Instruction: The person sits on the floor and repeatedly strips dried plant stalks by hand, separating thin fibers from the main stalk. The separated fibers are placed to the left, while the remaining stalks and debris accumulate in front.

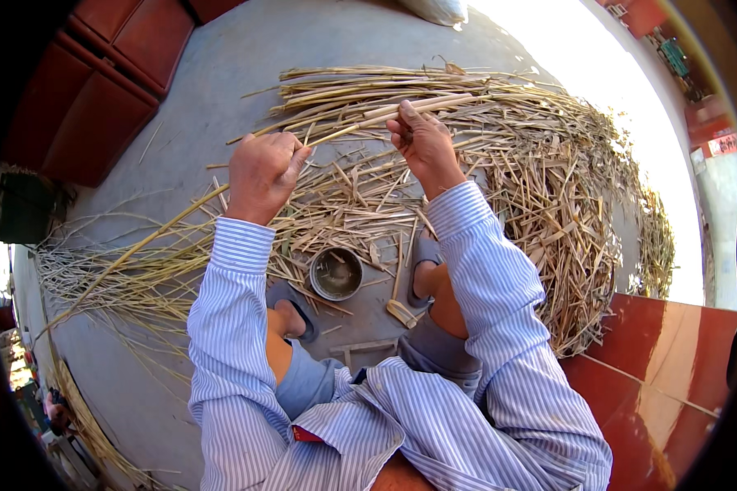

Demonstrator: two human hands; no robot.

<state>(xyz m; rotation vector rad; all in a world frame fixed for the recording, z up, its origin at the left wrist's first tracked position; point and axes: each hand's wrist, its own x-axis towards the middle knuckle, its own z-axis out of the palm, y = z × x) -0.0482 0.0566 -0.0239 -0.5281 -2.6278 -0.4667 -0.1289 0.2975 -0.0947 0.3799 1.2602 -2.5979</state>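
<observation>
A long yellowish reed stalk [150, 238] slants across in front of me, its thin end low at the left. My left hand [264, 174] is closed in a fist round it. Further up, the fingers of my right hand [422, 143] pinch the stalk near its paler upper part. Below the stalk lie short pieces of dry reed and husk [360, 209] spread on the floor. Behind both hands is a bundle of long reed stalks [344, 90]. Between my feet stands a round metal bowl [336, 274] with murky liquid in it.
A large heap of dry husks [565, 213] curves down the right side. Thin branching stalk ends [115, 274] fan out at the left. A wooden-handled tool [401, 313] lies by my right foot. Red tiles [655, 344] are at the lower right, and dark red cabinets [110, 90] at the upper left.
</observation>
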